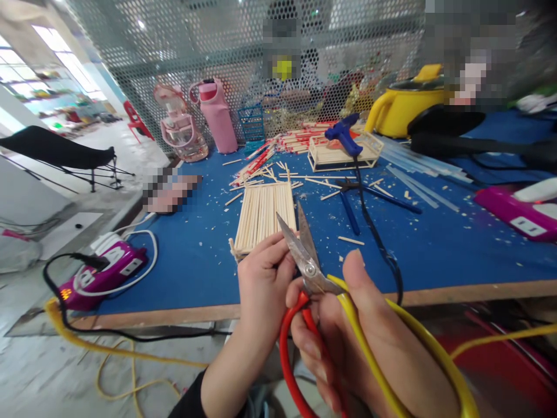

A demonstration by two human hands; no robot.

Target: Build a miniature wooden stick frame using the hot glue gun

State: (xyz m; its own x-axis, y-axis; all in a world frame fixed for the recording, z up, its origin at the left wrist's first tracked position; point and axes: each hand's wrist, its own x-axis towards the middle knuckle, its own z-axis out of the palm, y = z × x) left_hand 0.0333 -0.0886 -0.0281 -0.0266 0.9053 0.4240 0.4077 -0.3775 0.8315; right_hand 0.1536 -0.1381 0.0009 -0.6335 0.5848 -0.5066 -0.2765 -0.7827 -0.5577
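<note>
My right hand [361, 331] grips a pair of scissors [310, 268] with one red and one yellow handle. The blades are spread and point away from me, close to the right edge of a small panel of wooden sticks [264, 216]. With its fingers curled, my left hand [265, 284] holds the panel at its near right corner. The panel's sticks lie side by side, with short posts at its corners. Part of that corner is hidden behind my left hand and the blades.
Behind the panel lie red-tipped sticks [261, 162], a blue glue gun [346, 133] on a stick tray [322, 159], and blue-handled pliers [350, 212]. Glue sticks [418, 159] and a yellow pot [407, 110] stand right; a pink bottle [219, 119] and purple power strip [108, 270] left.
</note>
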